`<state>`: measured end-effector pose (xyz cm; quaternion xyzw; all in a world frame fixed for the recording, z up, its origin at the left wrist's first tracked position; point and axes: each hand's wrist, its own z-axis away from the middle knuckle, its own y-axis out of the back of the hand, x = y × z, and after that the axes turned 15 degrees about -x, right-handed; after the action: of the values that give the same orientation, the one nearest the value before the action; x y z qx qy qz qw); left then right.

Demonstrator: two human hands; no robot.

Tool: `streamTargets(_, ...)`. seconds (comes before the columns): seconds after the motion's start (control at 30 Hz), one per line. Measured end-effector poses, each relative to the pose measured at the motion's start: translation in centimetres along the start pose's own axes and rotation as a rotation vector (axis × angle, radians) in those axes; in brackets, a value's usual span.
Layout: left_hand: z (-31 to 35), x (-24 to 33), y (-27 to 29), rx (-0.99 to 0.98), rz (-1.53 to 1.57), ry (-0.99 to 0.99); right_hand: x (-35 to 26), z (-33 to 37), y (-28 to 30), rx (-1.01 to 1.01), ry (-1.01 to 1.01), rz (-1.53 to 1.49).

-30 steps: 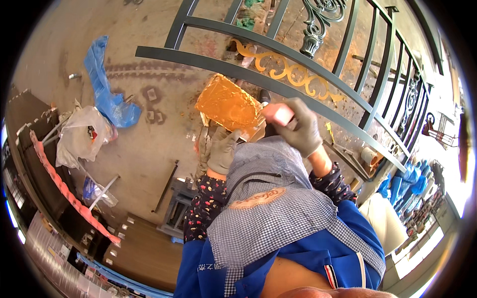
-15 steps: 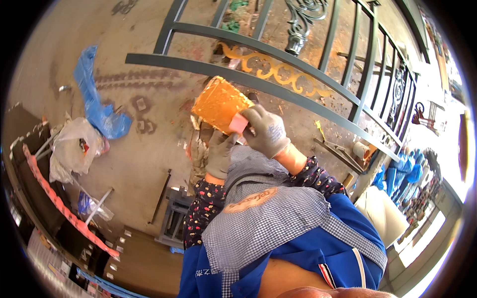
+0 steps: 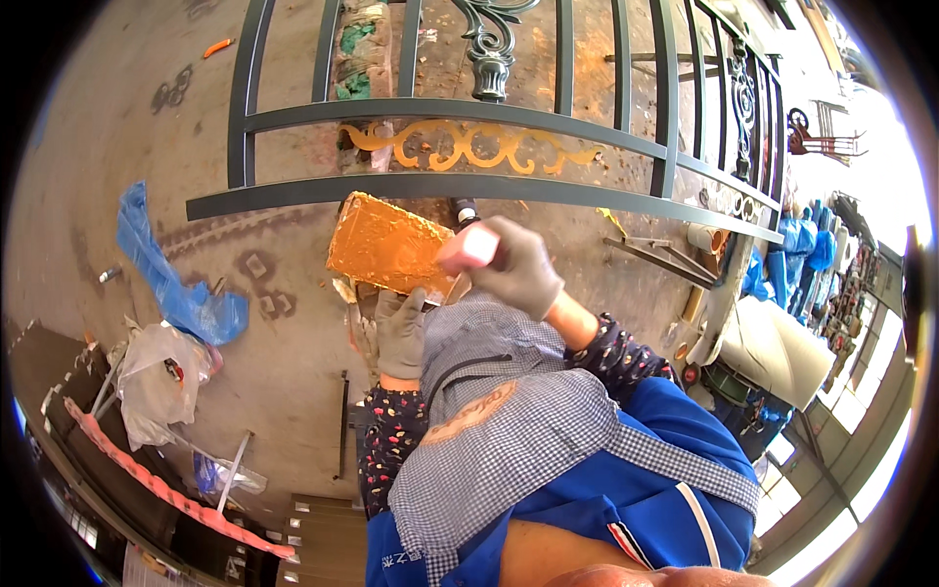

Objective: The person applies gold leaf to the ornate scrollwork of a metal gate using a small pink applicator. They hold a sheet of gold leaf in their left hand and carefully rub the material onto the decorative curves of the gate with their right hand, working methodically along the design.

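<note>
Right hand grips pink block, left hand orange tray; near scroll already gold, far ornament dark.

Ctr: orange box, rough, lumpy coat, semi-gloss. L glove + R glove: grey, matt, cloth-like. Pink block smooth-ish, blurred. 12 o'clock: railing, smooth dk painted metal, slight sheen; gold scroll, metallic look. 9 o'clock: blue sheet, crinkly plastic. Apron: matt woven cloth. Floor: matt, concrete-like.
</note>
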<state>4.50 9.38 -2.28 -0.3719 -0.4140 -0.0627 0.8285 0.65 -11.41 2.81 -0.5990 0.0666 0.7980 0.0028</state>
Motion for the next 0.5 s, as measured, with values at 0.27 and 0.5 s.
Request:
streamTargets(0.27,-0.4,-0.9,0.9,0.036,0.134,0.117,8.2,-4.2,10.5,0.398,-0.208,0.359)
streamTargets(0.5,-0.8,-0.9,0.3,0.091,0.223,0.126,10.7,-8.1,12.3,0.152,-0.139,0.742)
